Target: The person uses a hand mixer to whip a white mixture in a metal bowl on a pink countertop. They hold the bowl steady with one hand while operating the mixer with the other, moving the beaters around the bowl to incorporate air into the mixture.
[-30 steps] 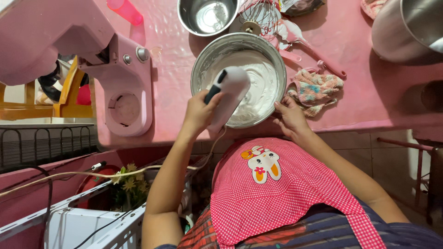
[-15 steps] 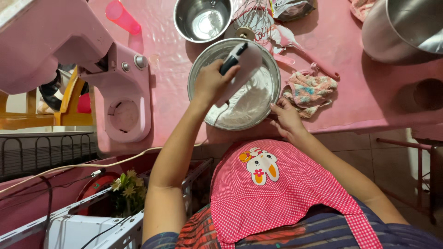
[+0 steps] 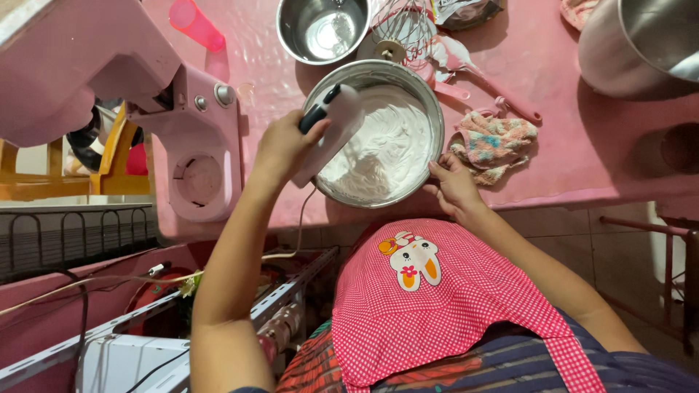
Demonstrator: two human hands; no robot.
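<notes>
Head view: left hand (image 3: 285,145) stays clamped on the hand mixer (image 3: 331,131), now swung toward the bowl's (image 3: 435,120) left rim; right hand (image 3: 453,185) grips the near rim. Cream (image 3: 386,149) looks stiff, whipping continues.

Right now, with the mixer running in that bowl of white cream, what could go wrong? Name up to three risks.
1. The hand mixer is tilted in the left hand; lifted higher, it might fling white cream.
2. The right hand grips the metal bowl at its rim, near the counter edge; a slip could tip it.
3. The cord hangs off the counter and could snag.
</notes>
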